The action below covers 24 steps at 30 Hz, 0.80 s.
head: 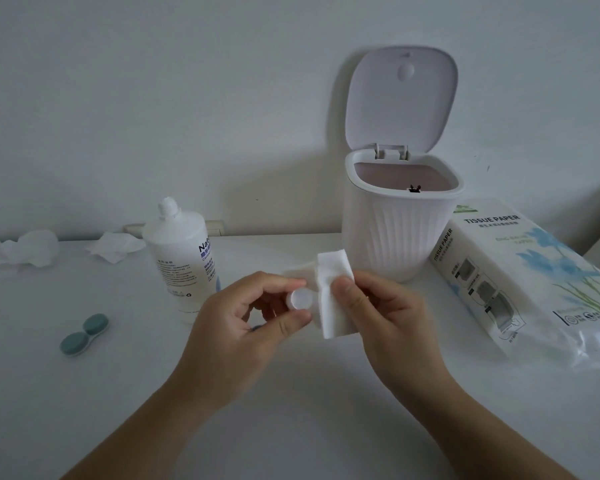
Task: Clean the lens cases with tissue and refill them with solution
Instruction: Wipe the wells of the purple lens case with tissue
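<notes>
Above the white worktop (291, 427), the left hand (236, 337) pinches a small round white lens-case cap (300, 299) in its fingers (293, 319). The right hand (385, 317) pinches a folded white tissue (333, 289) just beside it. A teal 2-well lens case (84, 334) lies left, near the white solution bottle (181, 258).

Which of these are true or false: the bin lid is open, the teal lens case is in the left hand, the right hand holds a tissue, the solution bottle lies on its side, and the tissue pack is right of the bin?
1. The bin lid is open. True.
2. The teal case is in the left hand. False: it lies on the table, left of both hands; the left hand holds a small white round piece.
3. The right hand holds a tissue. True.
4. The bottle lies on its side. False: it stands upright.
5. The tissue pack is right of the bin. True.
</notes>
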Each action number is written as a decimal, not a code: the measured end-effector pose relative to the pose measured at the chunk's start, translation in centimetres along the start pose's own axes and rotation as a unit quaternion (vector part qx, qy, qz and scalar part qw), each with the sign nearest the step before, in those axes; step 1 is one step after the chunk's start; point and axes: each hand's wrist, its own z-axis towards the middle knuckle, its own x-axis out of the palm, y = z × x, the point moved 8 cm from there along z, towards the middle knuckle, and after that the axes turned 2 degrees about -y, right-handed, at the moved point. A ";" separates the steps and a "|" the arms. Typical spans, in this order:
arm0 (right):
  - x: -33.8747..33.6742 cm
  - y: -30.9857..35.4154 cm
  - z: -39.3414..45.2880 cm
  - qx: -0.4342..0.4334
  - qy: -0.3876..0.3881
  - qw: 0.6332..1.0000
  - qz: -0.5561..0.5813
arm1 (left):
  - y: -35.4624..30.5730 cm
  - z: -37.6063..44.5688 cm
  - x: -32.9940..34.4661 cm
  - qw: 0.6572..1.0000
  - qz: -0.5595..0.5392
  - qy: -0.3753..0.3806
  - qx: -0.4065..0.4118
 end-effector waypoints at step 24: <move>1.8 -1.2 -0.4 0.094 0.142 0.985 -0.029 | 0.9 0.1 0.5 0.993 -0.085 0.049 -0.072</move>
